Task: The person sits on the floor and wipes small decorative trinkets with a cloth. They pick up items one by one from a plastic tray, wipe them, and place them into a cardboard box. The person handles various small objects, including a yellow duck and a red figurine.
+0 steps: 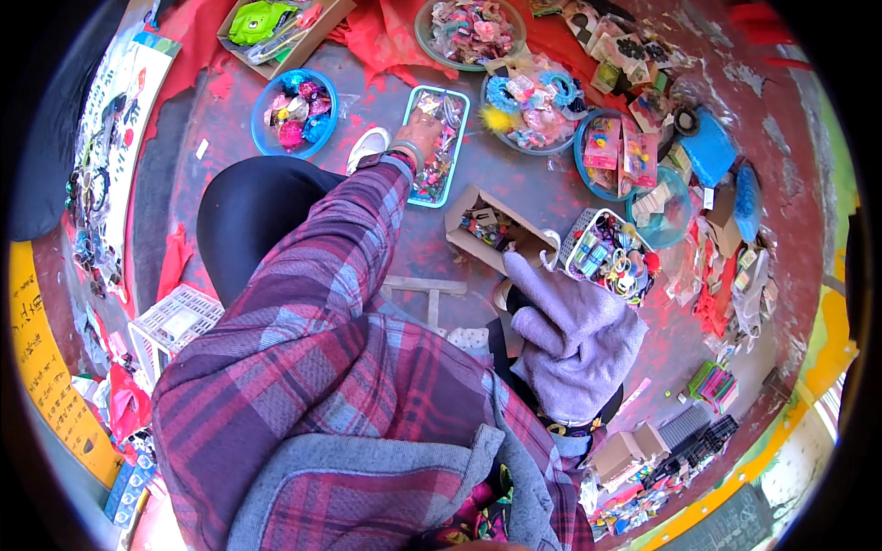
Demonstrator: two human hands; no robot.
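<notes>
My left hand [420, 134] reaches forward out of a plaid sleeve, with a bracelet at the wrist. It is over a shallow, light-green-rimmed tray [450, 177] filled with small, colourful hair accessories. The fingers point down among the pieces, too small and hidden to show whether they grip anything. My right hand is not visible. A purple-grey towel [579, 340] is draped over my right knee. Near it stands an open cardboard box [466, 246] with small mixed items inside, and beside that a white basket [571, 241] of hair ties and trinkets.
A blue round basin [257, 118] of shiny pompom-like pieces stands left of the tray. Further basins [422, 44] of scrunchies and packaged accessories line the back and right. A white plastic crate [165, 321] is at my left, and a cardboard carton [333, 18] holds a green pouch.
</notes>
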